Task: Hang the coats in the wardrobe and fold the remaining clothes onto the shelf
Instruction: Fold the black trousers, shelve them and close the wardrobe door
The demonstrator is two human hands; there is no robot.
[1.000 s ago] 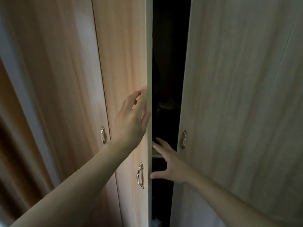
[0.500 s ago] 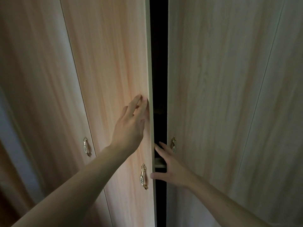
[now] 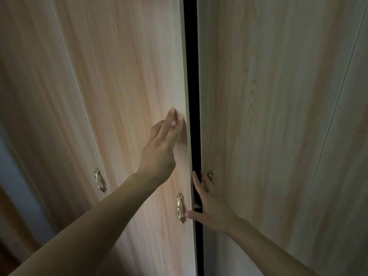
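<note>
A pale wood wardrobe [image 3: 278, 116] is seen from close up, filling the view, with a narrow dark gap [image 3: 191, 76] left between its two middle doors. Left of the gap, the left hand [image 3: 161, 148] is laid on the left door [image 3: 129, 86] with fingers straight and relaxed, the fingertips [image 3: 170, 113] pressed to the panel just beside the gap; nothing is grasped. Lower down, the right hand [image 3: 211, 204] is spread open across the gap, its fingers laid flat along the edge of the right door [image 3: 268, 176] and its thumb reaching toward the brass handle [image 3: 180, 207] left of the gap; nothing is grasped here either. A second handle [image 3: 210, 174] is half hidden just right of the gap, above the right fingers, and a third [image 3: 99, 180] is seen well to the left of it. Judging by the flat hands on the panels, with no handle taken, the doors are probably being pushed shut, which would place the task near its end; the next move would call for the right fingers to be kept out of the gap while both doors are pressed home. No coats or clothes can be seen. Inside the gap only blackness is made out, apart from a pale sliver [image 3: 197, 206] beside the right hand that may be a shelf edge. Both arms are cut off by the lower frame.
</note>
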